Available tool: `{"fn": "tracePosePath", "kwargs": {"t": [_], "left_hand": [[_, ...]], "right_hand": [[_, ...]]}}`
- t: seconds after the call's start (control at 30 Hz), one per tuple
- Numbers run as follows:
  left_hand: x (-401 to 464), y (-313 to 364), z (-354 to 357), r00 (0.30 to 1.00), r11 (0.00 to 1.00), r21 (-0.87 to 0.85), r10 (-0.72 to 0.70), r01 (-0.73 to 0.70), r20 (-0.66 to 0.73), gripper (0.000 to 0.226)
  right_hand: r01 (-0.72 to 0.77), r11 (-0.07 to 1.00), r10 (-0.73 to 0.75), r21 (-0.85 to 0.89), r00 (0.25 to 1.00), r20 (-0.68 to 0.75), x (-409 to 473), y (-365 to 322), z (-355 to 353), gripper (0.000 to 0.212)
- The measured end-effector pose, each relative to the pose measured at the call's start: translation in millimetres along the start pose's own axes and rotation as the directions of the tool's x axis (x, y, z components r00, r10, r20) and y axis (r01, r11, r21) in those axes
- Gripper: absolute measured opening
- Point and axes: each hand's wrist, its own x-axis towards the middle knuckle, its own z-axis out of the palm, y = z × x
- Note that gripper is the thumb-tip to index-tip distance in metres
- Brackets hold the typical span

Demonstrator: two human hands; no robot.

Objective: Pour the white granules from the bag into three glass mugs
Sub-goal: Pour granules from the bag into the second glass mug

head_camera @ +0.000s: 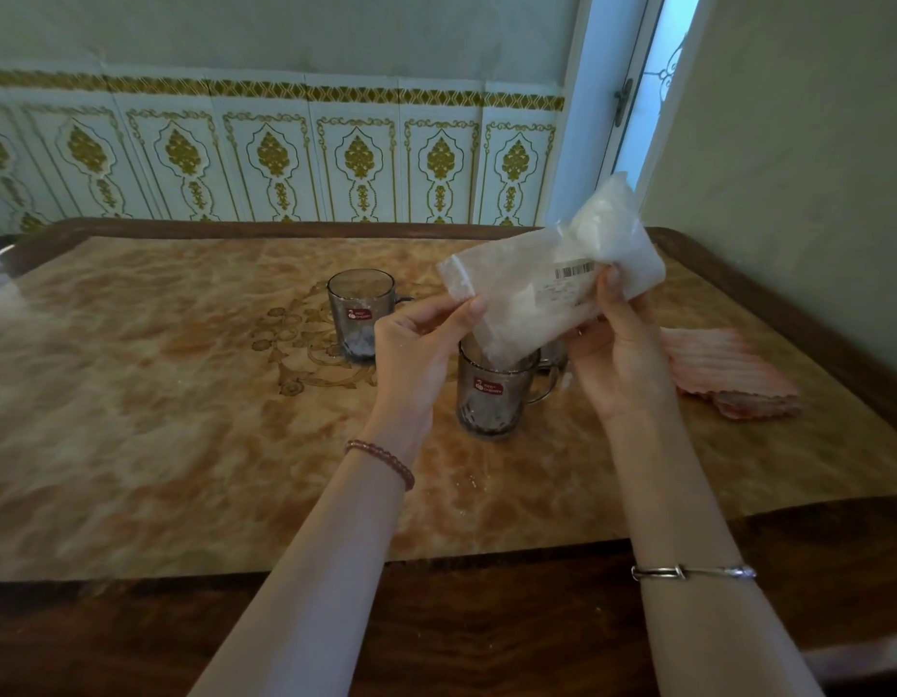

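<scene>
A glass mug (361,316) stands far back on the brown table (135,394). It has a red sticker and some white bits at the bottom. The left hand (421,344) pinches the low edge of the clear bag (537,289) with thumb and fingers. The bag is full of white granules (612,238) and tips down to the left. Its low corner dips into a second mug (491,394), just under the hands. The right hand (617,344) grips the high end of the bag. A third mug (554,352) hides behind the bag; only a bit shows. A pink cloth (728,374) lies folded on the right.
</scene>
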Motion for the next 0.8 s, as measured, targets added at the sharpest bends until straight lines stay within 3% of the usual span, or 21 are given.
{"fn": "tracePosePath", "kwargs": {"t": [0.43, 0.6, 0.8], "left_hand": [[-5.3, -1.3, 4.9, 0.997, 0.998, 0.022, -0.059, 0.058, 0.053, 0.017], [-2.4, 0.0, 0.5, 0.999, 0.999, 0.000, -0.038, 0.038, -0.002, 0.019], [-8.1, -2.0, 7.9, 0.999, 0.998, 0.053, -0.027, 0.025, 0.030, 0.012]], "right_hand": [[-0.005, 0.999, 0.007, 0.048, 0.999, -0.044, -2.0, 7.5, 3.9, 0.079], [0.018, 0.999, -0.016, 0.049, 0.999, -0.036, -2.0, 5.1, 4.7, 0.091], [0.019, 1.000, -0.019, -0.007, 1.000, -0.017, -4.2, 8.6, 9.2, 0.097]]}}
